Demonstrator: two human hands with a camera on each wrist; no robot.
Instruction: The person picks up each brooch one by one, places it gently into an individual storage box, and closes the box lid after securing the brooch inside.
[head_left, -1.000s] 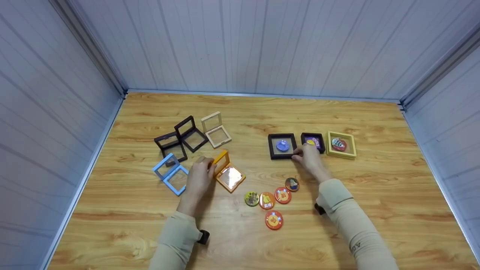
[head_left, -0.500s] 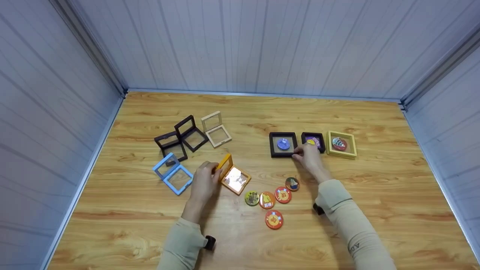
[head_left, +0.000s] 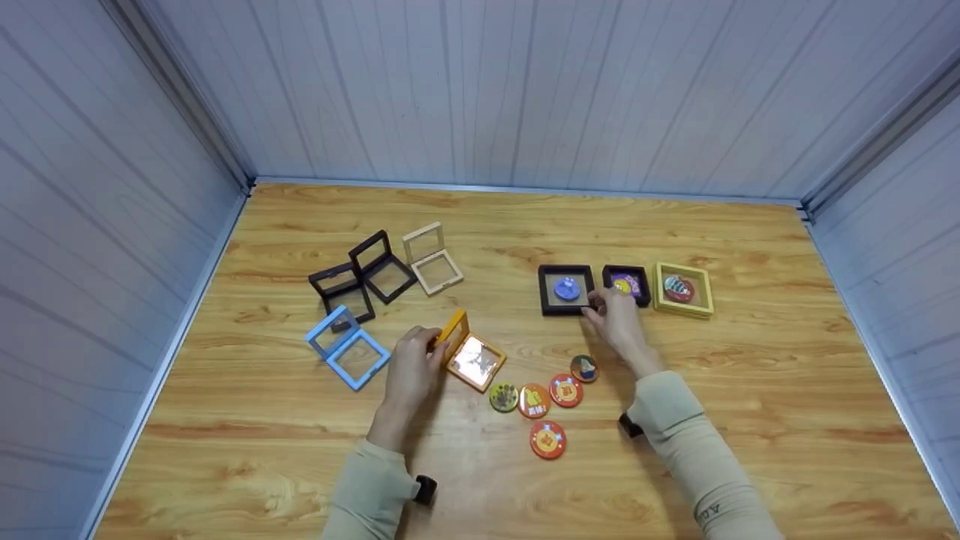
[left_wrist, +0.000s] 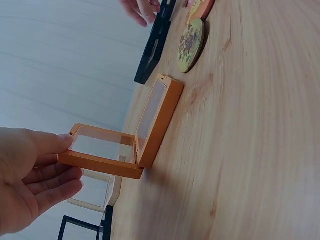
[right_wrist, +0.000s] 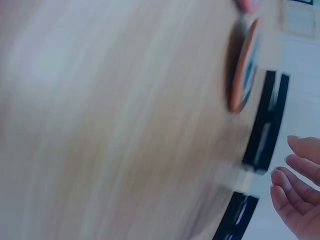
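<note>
In the head view my left hand (head_left: 412,367) pinches the raised half of a hinged orange display frame (head_left: 492,380). Seen from the left wrist, thumb and fingers grip that half's edge, while the frame's other half (left_wrist: 162,122) rests on the table. My right hand (head_left: 621,322) is at the near right corner of a black display frame (head_left: 562,309) with a blue round piece inside. The right wrist view has the right hand's fingers (right_wrist: 297,192) loosely bent, apart from the black frames, with nothing between them. A green badge (head_left: 504,397) lies by the orange frame.
Several round badges, among them an orange one (head_left: 534,401) and a red one (head_left: 548,439), lie mid-table. A smaller black frame (head_left: 643,298) and a yellow frame (head_left: 679,309) stand right. Hinged frames spread left: blue (head_left: 358,384), beige (head_left: 450,285) and black (head_left: 388,298).
My left hand has moved right and slightly nearer with the orange frame, bringing it close to the green badge. The black frame shifted slightly; my right hand has stayed almost in place.
</note>
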